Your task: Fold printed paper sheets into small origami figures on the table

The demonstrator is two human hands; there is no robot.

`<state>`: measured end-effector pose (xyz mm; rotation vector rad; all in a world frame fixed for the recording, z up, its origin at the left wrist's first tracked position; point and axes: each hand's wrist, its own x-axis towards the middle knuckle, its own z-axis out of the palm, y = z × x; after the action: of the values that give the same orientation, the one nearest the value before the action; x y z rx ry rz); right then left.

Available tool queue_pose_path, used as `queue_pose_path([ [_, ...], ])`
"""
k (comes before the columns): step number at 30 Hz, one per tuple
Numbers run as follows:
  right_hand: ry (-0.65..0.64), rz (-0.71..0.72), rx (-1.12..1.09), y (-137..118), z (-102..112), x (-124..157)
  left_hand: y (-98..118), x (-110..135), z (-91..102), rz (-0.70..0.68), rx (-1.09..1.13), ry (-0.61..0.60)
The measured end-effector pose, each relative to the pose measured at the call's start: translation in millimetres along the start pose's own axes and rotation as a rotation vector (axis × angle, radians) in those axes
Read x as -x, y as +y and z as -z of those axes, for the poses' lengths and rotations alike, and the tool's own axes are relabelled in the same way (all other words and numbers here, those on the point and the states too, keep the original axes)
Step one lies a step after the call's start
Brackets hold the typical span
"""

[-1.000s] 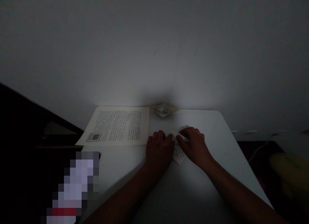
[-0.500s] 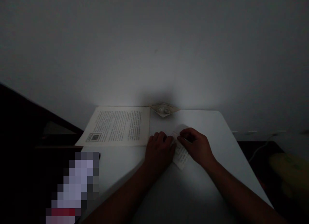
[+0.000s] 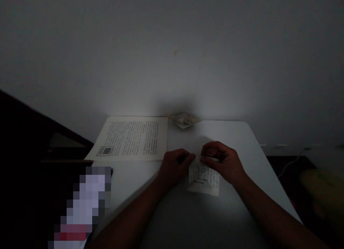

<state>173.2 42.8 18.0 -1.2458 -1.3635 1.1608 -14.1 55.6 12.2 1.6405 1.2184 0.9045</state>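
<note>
Over the middle of the white tabletop [image 3: 233, 134], I have a small folded paper [image 3: 204, 182] between my two hands. My left hand [image 3: 172, 167] pinches its upper left corner between thumb and finger, and my right hand [image 3: 226, 162] nips the upper edge farther along, fingers curled behind. Gripping only along that far edge seems to me a way to keep it taut while leaving the printed, creased face turned towards me and the near edge loose. Whether that near edge touches the tabletop, I cannot tell.

Beyond my hands, a paper holder [image 3: 184, 123] sits at the back edge by the wall [image 3: 172, 62], its diamond-shaped mouth open; probably it is there to be out of my way yet reachable. Something pale shows inside, too dim to make out. To its left, a printed sheet [image 3: 131, 139] lies flat, one near corner at the tabletop's left edge, presumably put aside so the space under my hands serves for folding.
</note>
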Motion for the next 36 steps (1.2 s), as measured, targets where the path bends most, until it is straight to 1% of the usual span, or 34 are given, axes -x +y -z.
queue_pose_path([
  [3, 0.012, -0.087, -0.103, 0.2, 2.6, -1.8, -0.6, -0.9, 2.2, 0.036, 0.088, 0.124],
  [5, -0.042, -0.144, -0.177, 0.5, 3.3, -2.6, -0.7, -1.3, 3.5, 0.044, 0.105, 0.191],
  [8, -0.148, -0.19, -0.22, 0.7, 2.6, -2.6, 0.1, -1.1, 3.6, 0.035, 0.087, 0.232],
  [10, -0.197, -0.211, -0.23, 0.7, 1.7, -2.3, 1.1, -0.7, 2.7, 0.028, 0.062, 0.243],
  [13, -0.222, -0.234, -0.259, 0.8, 0.6, -1.9, 2.1, 0.0, 1.2, 0.025, 0.056, 0.263],
  [24, -0.2, -0.248, -0.301, 0.4, -7.4, -0.1, 2.7, 2.2, -0.5, 0.01, 0.121, 0.283],
  [36, -0.169, -0.269, -0.368, 6.4, -4.7, 1.5, 4.9, 3.3, -3.4, 0.033, 0.252, 0.244],
])
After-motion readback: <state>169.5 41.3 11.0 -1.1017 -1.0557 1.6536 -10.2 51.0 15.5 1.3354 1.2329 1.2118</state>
